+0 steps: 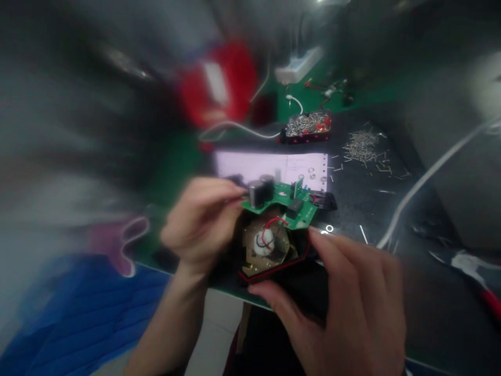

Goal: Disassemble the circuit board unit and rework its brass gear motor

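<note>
My left hand [201, 222] pinches the left edge of a green circuit board [287, 203] that carries two black cylindrical capacitors. The board is lifted over a black housing [274, 261] with a red rim, a shiny metal part and a red wire inside. My right hand [348, 308] grips that housing from the lower right, thumb and forefinger round its edge. The left part of the view is smeared by motion.
A white sheet of paper [270, 164] lies on the dark mat behind the hands. Further back stand a small tray of metal parts [309, 125] and a scatter of metal pins [364, 149]. A white cable [426, 177] crosses the right side.
</note>
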### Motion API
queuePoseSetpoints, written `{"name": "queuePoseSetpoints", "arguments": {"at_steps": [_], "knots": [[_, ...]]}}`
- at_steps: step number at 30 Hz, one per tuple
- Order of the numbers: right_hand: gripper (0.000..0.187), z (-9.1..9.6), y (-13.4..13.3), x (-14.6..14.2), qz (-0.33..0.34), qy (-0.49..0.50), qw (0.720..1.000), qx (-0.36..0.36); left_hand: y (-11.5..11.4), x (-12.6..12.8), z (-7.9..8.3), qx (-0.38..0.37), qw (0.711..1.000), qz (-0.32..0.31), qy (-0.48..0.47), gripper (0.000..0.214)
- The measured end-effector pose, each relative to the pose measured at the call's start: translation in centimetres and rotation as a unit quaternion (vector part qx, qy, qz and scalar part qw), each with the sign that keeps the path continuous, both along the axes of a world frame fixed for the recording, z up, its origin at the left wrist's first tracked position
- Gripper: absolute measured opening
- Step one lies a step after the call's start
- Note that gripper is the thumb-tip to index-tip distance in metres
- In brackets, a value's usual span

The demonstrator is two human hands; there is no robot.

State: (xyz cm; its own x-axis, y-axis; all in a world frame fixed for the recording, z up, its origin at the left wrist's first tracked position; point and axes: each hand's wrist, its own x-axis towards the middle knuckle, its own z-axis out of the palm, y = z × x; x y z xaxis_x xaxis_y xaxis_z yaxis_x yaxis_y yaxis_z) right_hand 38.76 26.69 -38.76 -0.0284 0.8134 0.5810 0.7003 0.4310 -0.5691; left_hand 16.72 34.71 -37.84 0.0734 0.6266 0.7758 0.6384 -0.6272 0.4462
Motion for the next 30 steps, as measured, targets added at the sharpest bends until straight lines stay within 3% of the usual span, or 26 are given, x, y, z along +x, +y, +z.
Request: {"name": "queuePoseSetpoints", "arguments": {"at_steps": [3, 8, 13, 23, 30], "knots": [[0.053, -0.1, 0.0, -0.8, 0.001, 0.011, 1.0, 0.028, 0.4, 0.6, 0.0, 0.038, 0.999, 0.009, 0.004, 0.027], [0.045, -0.3, -0.3, -1.9, -0.028, 0.002, 0.997, 0.071, 0.6, 0.8, -0.2, 0.02, 0.999, 0.027, -0.004, 0.015], [0.053, -0.6, -0.7, -2.3, -0.049, -0.031, 0.994, 0.093, 0.7, 0.8, -0.3, 0.027, 0.999, 0.017, -0.001, 0.017], [0.071, -2.1, -0.6, -1.5, -0.024, -0.047, 0.991, 0.124, 0.6, 0.8, -0.1, 0.029, 1.0, -0.008, 0.006, 0.025], [0.068, -2.1, -0.6, -1.3, -0.021, -0.055, 0.99, 0.126, 0.5, 0.6, 0.0, 0.028, 0.999, -0.003, 0.018, 0.024]]}}
